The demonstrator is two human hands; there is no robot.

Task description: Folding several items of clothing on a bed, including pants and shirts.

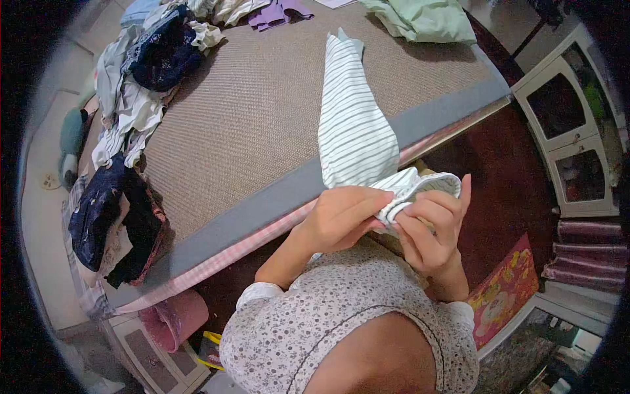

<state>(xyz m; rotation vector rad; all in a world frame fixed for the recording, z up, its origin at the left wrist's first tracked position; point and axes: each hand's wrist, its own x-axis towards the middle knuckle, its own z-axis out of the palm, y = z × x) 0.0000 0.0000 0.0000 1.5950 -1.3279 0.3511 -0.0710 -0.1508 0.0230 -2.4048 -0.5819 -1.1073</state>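
On the bed (256, 98), a striped garment (354, 125), spread far, bunched near.
From my remote seat I see a clothes pile (161, 56) at far left; the garment crosses the near edge. I judge the handling partway: the far length lies spread, the near opening is unsettled. Fingers nearly closed: I have the left hand (346, 215) pinching the opening's rim, the right hand (433, 230) gripping beside it, one finger free.

Bed (226, 256) w/ brown woven mat (249, 111) & grey edge (252, 209), dk red-brown floor (482, 157), wht cabinet (567, 141) on R.
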